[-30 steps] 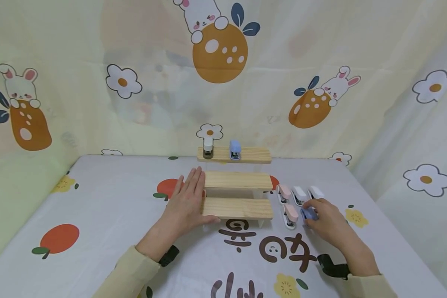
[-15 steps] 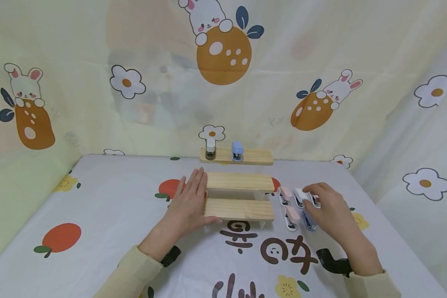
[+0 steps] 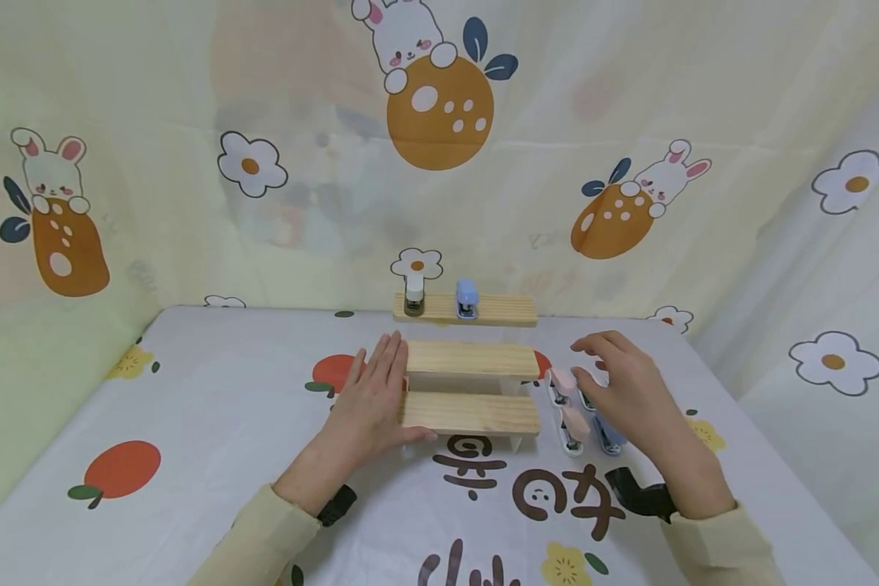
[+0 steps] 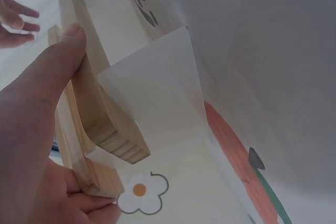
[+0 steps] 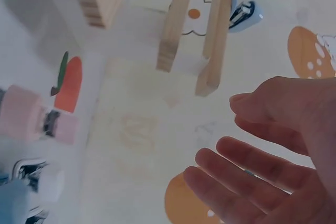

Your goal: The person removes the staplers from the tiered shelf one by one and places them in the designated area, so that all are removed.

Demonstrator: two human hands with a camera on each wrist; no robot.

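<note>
My left hand [image 3: 369, 399] rests on the left end of a stepped wooden stand. Its fingers lie straight beside the middle board [image 3: 472, 358], and the thumb touches the front board [image 3: 472, 413]. My right hand [image 3: 630, 395] hovers over the staplers at the stand's right, fingers spread; its wrist view shows nothing between them. Below it are a pink stapler [image 3: 561, 384], a nearer pink stapler [image 3: 575, 425] and a blue stapler [image 3: 610, 435]. A white stapler [image 5: 51, 183] shows in the right wrist view; the hand partly covers that group in the head view.
On the stand's back board [image 3: 501, 309] stand a white-and-grey stapler [image 3: 413, 297] and a light blue stapler [image 3: 467, 299]. Translucent side panels [image 4: 163, 85] carry the boards. The printed tablecloth [image 3: 227, 391] meets a patterned curtain [image 3: 308, 228] behind the stand.
My right hand has gone from the blue stapler to the white staplers behind it, then up and a little left, fingers spread. My left hand has stayed on the stand.
</note>
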